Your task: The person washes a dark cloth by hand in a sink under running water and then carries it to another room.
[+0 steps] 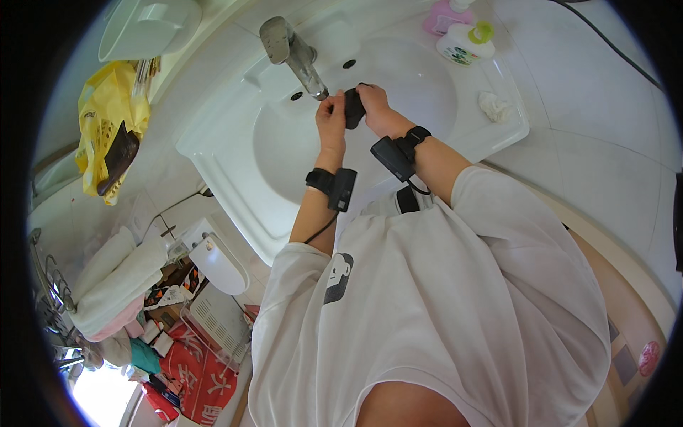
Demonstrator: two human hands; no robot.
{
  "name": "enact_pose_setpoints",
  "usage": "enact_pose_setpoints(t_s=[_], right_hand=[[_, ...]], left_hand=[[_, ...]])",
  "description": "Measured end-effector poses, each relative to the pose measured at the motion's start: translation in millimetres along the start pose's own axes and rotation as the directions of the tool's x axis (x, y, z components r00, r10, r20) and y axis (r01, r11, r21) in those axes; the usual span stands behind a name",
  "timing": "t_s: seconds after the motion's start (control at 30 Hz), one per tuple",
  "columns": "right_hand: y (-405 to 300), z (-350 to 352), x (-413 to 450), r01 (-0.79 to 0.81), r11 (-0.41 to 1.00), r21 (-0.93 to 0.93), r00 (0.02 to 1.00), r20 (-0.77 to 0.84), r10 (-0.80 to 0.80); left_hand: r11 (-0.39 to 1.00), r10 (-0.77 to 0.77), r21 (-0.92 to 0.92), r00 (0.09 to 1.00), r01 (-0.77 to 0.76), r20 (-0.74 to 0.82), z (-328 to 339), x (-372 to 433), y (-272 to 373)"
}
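Note:
A small bunched black cloth (354, 110) is held over the white washbasin (288, 155), just beside the tip of the chrome faucet (304, 69). My right hand (374, 102) grips its upper right side. On the left edge, the bent fingers of my left hand (332, 118) pinch the cloth, close under the spout. The cloth's exact kind cannot be made out, and my fingers hide part of it. No running water is visible at the spout.
A white pump bottle (464, 48) and a pink bottle (445, 18) stand at the basin's back right. A crumpled white tissue (494, 107) lies on the right rim. Left of the basin hang a yellow plastic bag (109, 107) and white towels (120, 277). A toilet (221, 264) is beyond.

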State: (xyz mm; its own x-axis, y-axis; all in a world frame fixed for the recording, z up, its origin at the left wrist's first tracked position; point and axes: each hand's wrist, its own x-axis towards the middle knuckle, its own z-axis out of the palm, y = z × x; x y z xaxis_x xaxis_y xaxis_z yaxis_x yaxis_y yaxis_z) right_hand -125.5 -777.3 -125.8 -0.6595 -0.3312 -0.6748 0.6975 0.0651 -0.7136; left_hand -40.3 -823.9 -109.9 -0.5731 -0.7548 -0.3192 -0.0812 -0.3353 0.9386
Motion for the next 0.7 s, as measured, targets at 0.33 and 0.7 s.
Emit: enact_pose_setpoints(t_s=[0.33, 0.7], right_hand=[[-10.8, 12.6, -36.9, -0.228, 0.967, 0.117, 0.942, 0.276, 0.189], [-7.6, 19.1, -36.1, -0.242, 0.959, 0.146, 0.919, 0.351, 0.179]], left_hand=[[0.839, 0.364, 0.494, 0.91, -0.228, -0.198, -32.7, 32.6, -26.0], [0.987, 0.127, 0.128, 0.963, -0.098, -0.238, -8.5, 18.8, -7.5]])
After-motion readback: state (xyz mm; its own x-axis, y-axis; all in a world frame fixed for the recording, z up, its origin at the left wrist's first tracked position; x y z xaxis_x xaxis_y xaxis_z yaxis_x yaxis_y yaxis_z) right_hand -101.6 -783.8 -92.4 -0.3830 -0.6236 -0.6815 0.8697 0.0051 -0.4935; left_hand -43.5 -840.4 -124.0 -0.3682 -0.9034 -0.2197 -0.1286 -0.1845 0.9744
